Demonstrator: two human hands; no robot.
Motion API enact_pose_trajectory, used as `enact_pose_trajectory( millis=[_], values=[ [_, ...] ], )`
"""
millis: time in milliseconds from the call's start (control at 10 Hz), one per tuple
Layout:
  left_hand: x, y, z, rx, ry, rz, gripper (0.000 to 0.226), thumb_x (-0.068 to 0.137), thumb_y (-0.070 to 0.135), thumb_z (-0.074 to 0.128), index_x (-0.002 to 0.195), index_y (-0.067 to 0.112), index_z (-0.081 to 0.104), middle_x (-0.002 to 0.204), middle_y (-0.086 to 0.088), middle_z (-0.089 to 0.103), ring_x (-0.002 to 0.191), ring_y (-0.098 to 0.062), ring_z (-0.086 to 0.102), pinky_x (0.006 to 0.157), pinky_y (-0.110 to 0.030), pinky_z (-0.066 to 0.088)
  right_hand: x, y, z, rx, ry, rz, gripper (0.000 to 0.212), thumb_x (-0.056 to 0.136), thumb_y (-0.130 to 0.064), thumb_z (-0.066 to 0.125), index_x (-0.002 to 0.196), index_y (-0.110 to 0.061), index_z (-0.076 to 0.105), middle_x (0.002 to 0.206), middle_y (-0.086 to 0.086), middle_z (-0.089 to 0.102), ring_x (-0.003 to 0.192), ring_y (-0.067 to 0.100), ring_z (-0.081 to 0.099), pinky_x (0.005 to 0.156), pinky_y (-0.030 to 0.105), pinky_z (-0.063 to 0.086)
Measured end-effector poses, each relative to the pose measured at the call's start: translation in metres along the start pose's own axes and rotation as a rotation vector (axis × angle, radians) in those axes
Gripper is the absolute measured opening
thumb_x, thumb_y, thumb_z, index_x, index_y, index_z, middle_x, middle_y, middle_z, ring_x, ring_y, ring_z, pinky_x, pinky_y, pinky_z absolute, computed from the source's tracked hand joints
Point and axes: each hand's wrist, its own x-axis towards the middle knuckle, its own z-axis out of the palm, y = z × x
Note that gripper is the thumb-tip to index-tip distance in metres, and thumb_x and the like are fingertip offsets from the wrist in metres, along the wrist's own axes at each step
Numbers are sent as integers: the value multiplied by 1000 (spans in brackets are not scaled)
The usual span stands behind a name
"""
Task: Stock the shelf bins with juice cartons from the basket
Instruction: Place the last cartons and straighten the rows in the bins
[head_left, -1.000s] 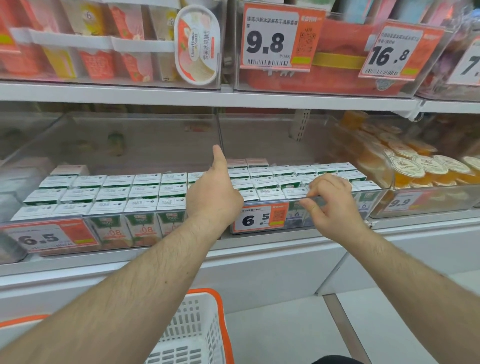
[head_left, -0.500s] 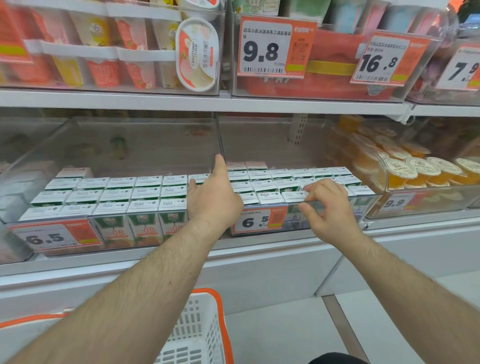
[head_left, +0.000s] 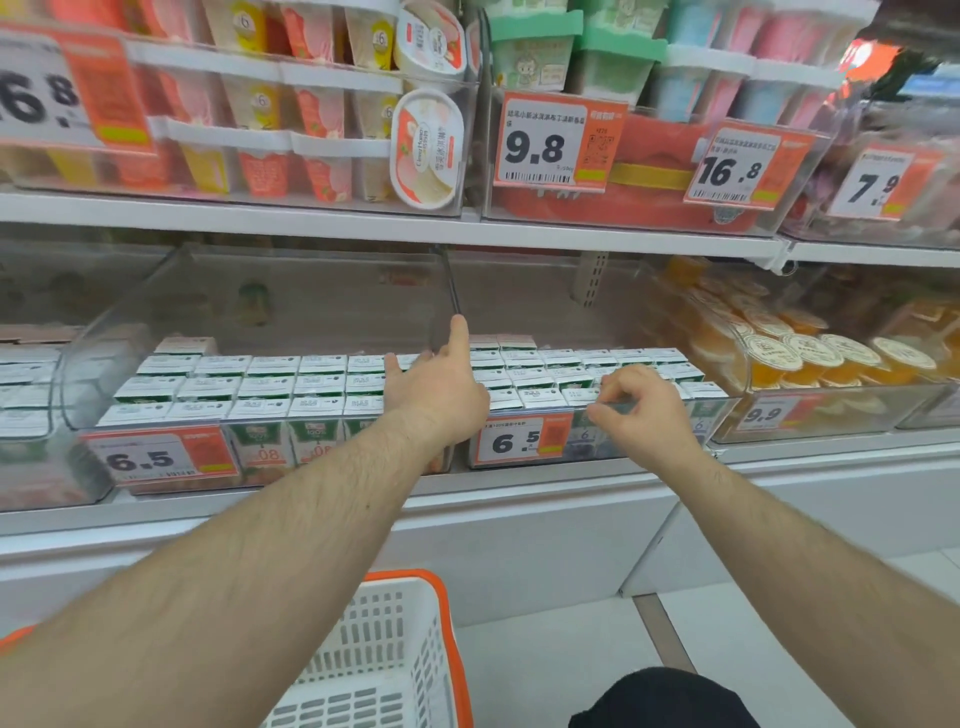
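Both arms are stretched out toward the middle shelf, where two clear plastic bins sit side by side, packed with small white-topped green juice cartons (head_left: 270, 387). The left clear bin (head_left: 130, 312) has its cartons in neat rows, and the right clear bin (head_left: 724, 410) looks just as full, right up to the front wall.

The left hand (head_left: 434, 387) is down on top of the cartons right at the divide between the two bins. Fingers are straight and spread out flat, thumb sticking up toward the back, so it's an open hand, just resting or pressing there, not gripping anything.

The right hand (head_left: 641, 410) is at the front edge of the right bin, fingers curled in with the tips pinched together at the rim. Whether it's pinching the clear rim itself or the top of a front-row carton I honestly can't tell, the fingers cover that spot.

Orange-and-white price tags reading 6.5 (head_left: 522, 441) hang on the front of both bins. Just right of them there's a clear bin of orange jelly cups with round white lids (head_left: 800, 353), tagged 9.9. The shelf above has pink and yellow dessert cups (head_left: 317, 109) and a 9.8 price tag (head_left: 558, 140).

Down at the bottom, in front of the shelf, you can see the white plastic basket with an orange rim (head_left: 395, 654), below the left forearm. Can't see any cartons in the part that shows.
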Motion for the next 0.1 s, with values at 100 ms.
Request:
enact_pose_trajectory(
  millis=[100],
  values=[
    [-11,-14,-19,116,-46,58,84,94,54,41,153,25,-11,159,-5,23,147,-28,16,117,-61,4,-1,-30,-2,-75,-28,55,13,77,-21,77,72,-19,64,87,-3,59,93,19,57,84,32,43]
  ],
)
